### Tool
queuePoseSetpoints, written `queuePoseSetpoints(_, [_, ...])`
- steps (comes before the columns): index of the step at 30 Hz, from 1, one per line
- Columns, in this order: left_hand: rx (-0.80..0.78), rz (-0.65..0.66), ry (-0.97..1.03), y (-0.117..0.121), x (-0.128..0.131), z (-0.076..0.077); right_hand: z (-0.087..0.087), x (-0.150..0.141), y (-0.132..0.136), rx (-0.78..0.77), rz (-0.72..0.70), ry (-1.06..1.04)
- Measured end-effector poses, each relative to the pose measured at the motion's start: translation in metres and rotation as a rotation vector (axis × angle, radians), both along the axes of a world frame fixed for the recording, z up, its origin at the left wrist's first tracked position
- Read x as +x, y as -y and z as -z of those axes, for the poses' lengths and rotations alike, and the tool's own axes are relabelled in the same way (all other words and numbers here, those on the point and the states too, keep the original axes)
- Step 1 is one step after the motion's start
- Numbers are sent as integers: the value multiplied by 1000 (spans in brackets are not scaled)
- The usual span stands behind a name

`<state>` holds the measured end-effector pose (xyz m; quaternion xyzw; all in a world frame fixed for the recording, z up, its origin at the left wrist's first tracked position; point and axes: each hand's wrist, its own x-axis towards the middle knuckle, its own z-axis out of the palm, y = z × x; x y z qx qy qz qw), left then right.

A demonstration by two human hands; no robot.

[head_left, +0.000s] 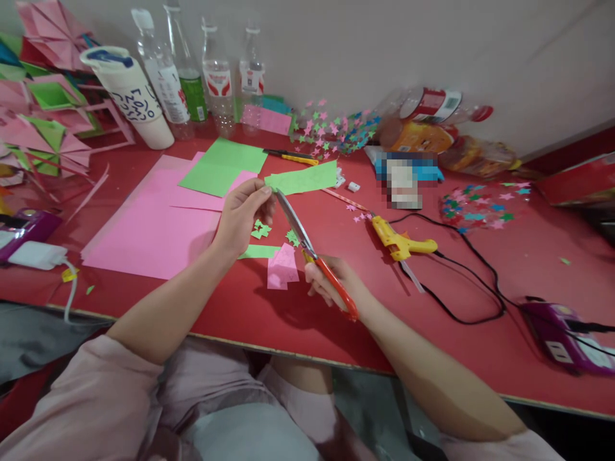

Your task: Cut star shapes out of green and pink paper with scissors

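Observation:
Pinched in my left hand (pixel 245 214) is a strip of green paper (pixel 307 178), which stretches out to the right above the table. My right hand (pixel 334 282) grips scissors (pixel 312 246) with red-orange handles. Their blades point up and left, and the tips meet the strip's left end close to my left fingers. Whether the blades are cutting into the paper I cannot tell. Small green paper cutouts (pixel 261 229) lie below my hands. Near them are another green strip (pixel 259 252) and some pink paper pieces (pixel 282 266).
Pink sheets (pixel 139 224) and a green sheet (pixel 223 166) lie on the left. A yellow glue gun (pixel 401 240) with a black cord rests right of the scissors. Bottles (pixel 218 80) and a white cup (pixel 132 96) line the wall. Paper stars (pixel 331 128) pile at the back.

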<state>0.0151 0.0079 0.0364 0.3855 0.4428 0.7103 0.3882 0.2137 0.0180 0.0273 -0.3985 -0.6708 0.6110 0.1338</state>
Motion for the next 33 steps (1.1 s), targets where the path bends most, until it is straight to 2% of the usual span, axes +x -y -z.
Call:
queuePoseSetpoints(5, [-2, 0, -56, 2, 1, -2, -2, 0, -2, 27, -42, 37])
queuePoseSetpoints(13, [-24, -2, -68, 2, -1, -1, 8, 1, -6, 17, -61, 45])
queuePoseSetpoints(22, [-34, -7, -56, 1, -1, -1, -3, -2, 1, -43, -16, 19])
queuePoseSetpoints(33, [29, 23, -36, 1, -3, 1, -5, -2, 0, -37, -29, 16])
